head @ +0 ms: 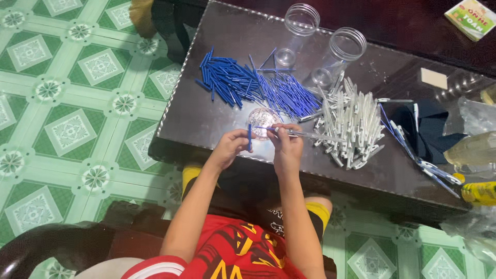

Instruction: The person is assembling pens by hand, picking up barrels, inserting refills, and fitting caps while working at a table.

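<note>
My left hand (230,147) pinches a short blue pen part (249,138) held upright at the near edge of the dark table (206,119). My right hand (287,144) grips a clear pen barrel (305,135) that points right. Both hands hover beside a small clear round lid (262,120) on the table. Behind them lies a heap of blue pen parts (248,85), and to the right a heap of white pen barrels (351,121).
Two clear plastic jars (301,23) (345,47) lie at the table's far side. Assembled pens (429,168), dark cloth (423,129) and plastic bags (475,150) crowd the right end. Green patterned floor tiles (72,103) lie to the left.
</note>
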